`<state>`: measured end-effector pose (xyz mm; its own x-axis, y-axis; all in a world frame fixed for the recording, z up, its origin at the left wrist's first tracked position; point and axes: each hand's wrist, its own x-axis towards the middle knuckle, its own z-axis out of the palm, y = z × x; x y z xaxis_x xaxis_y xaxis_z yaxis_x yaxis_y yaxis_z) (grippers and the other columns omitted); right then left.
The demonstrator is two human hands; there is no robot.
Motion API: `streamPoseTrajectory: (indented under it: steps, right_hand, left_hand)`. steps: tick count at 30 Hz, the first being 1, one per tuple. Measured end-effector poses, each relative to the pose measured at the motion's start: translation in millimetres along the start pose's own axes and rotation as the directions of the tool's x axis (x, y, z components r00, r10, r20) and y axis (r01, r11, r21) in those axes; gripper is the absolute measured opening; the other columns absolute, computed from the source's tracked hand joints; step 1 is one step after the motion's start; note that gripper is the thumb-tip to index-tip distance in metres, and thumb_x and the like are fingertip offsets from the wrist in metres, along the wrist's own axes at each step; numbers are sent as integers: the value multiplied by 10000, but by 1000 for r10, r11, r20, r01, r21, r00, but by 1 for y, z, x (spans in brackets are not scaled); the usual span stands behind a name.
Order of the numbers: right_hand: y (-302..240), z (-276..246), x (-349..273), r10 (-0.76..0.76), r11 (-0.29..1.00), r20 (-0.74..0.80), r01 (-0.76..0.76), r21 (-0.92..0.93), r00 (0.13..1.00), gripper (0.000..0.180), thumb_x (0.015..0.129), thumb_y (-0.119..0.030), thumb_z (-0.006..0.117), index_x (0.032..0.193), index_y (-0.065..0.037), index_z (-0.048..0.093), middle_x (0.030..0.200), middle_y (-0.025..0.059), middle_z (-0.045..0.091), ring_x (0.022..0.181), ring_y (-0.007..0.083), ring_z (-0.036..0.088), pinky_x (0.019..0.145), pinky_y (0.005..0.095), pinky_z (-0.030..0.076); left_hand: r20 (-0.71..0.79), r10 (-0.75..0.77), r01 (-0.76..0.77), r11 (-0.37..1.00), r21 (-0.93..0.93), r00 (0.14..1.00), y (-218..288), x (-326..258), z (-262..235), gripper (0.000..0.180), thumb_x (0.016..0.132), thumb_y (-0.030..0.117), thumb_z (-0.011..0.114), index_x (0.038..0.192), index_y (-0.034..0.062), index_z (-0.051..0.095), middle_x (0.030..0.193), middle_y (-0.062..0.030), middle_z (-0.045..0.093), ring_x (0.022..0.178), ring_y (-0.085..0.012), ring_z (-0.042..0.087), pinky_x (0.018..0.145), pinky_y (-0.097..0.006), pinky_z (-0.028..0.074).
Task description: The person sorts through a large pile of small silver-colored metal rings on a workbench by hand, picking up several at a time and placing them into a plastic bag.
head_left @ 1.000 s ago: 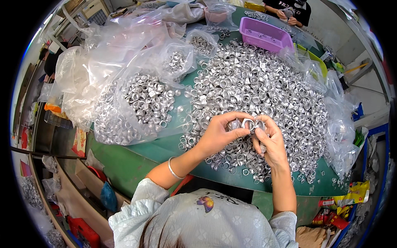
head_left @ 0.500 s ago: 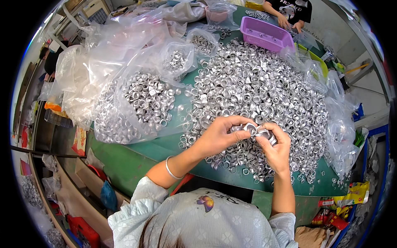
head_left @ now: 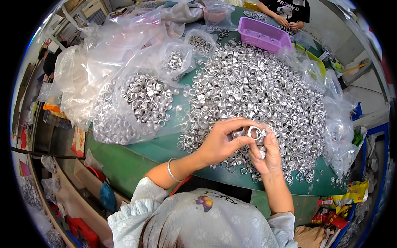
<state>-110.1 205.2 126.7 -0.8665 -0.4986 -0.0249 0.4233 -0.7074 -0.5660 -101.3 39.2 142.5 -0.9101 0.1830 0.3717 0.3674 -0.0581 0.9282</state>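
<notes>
My two hands meet over the near side of a wide heap of silver metal rings (head_left: 244, 82) on the green table. My left hand (head_left: 225, 140) is closed, pinching a silver ring (head_left: 255, 133) between thumb and fingertips, with more metal partly hidden behind the fingers. Right beside it, my right hand (head_left: 269, 157) is closed around several rings, one showing at its fingertips near the held ring. To the left of the hands, a clear plastic bag (head_left: 111, 103) lies with its mouth spread, full of similar rings.
Smaller bags of rings (head_left: 175, 60) lie behind the big one. A purple basket (head_left: 264, 39) with a few rings stands at the far side, before a co-worker's hands (head_left: 288, 23). A yellow-green basin (head_left: 312, 60) and crumpled plastic (head_left: 341, 128) border the heap's right.
My right hand has turned and shifted slightly left, its fingers now lower under the rings. The ring in my left hand now faces more openly. The co-worker's hands have come closer together.
</notes>
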Motion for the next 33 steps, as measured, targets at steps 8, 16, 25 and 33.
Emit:
streamPoseTrajectory:
  steps: [8, 16, 25, 33]
  right_hand:
    - [-15, 11, -8, -260, 615, -16, 153, -773, 965, 215, 816, -172, 671, 916, -11, 569, 769, 31, 573, 536, 61, 465, 463, 184, 338]
    - [-20, 16, -5, -175, 711, 43, 156, -685, 984, 197, 799, -112, 678, 910, -2, 558, 829, 58, 600, 536, 68, 497, 484, 198, 398]
    - [-25, 17, -5, -307, 162, 214, 272, -949, 927, 152, 742, -62, 670, 859, 14, 611, 767, 66, 640, 659, 134, 598, 598, 245, 448]
    - [-55, 32, -6, 148, 447, -60, -121, -886, 987, 123, 756, -70, 656, 829, 15, 605, 709, 40, 616, 670, 89, 563, 612, 233, 431]
  left_hand:
    - [-58, -134, 132, 990, -39, 989, 13, -9, -2, 308, 762, 63, 676, 1059, 3, 621, 809, -13, 599, 637, -67, 489, 552, -212, 399]
    - [111, -380, 394, 849, -353, 918, 12, -9, -8, 264, 824, 103, 630, 1065, -6, 616, 709, -13, 565, 585, -51, 465, 511, -189, 367]
    - [20, -366, 356, 890, -285, 931, 4, -11, -5, 292, 825, 131, 641, 1082, -4, 607, 789, -18, 622, 679, -74, 539, 588, -201, 414]
    - [31, -20, 20, 1000, 19, 999, 2, -11, -3, 250, 835, 145, 623, 1039, 2, 601, 781, -39, 611, 601, -81, 513, 511, -224, 398]
